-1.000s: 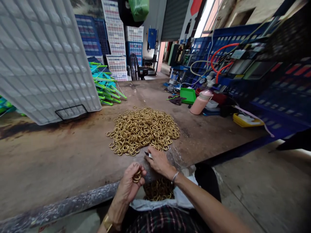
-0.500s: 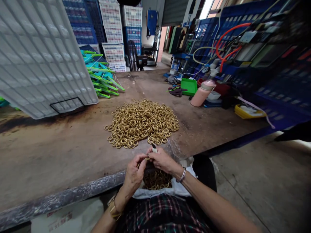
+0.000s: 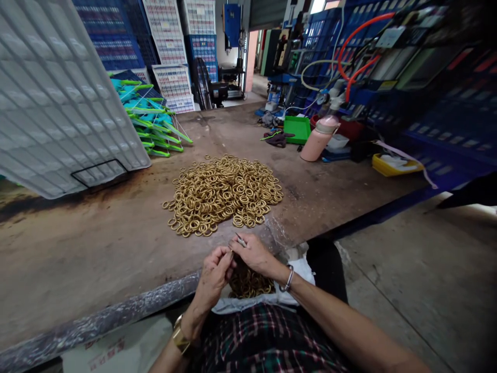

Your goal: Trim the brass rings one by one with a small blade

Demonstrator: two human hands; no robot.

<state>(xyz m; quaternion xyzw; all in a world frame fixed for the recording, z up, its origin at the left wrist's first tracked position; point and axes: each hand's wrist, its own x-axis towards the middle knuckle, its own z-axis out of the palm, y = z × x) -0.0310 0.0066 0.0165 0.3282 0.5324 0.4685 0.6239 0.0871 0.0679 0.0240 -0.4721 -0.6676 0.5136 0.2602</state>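
Note:
My left hand (image 3: 213,273) is closed, thumb and fingertips pinched together on a brass-coloured ring (image 3: 232,252), of which only a sliver shows. My right hand (image 3: 255,255) is closed on a small knife (image 3: 241,240), its slim pale body poking out above the fingers. The fingertips of both hands meet over the table's front edge. Just beyond them lies a heap of brass-coloured rings (image 3: 225,191) on the brown table (image 3: 128,238). More rings (image 3: 250,282) fill a white sack (image 3: 303,273) below my hands, at my lap.
A large translucent ribbed tray (image 3: 66,103) leans at the left, beside green and teal frames (image 3: 155,122). At the right stand a pink bottle (image 3: 319,140), a green tray (image 3: 297,129), a yellow tray (image 3: 396,165) and a machine with orange hoses (image 3: 344,52).
My left hand, which showed several rings in its fingers, has risen to meet my right hand. The small knife has changed its tilt. The view has shifted slightly.

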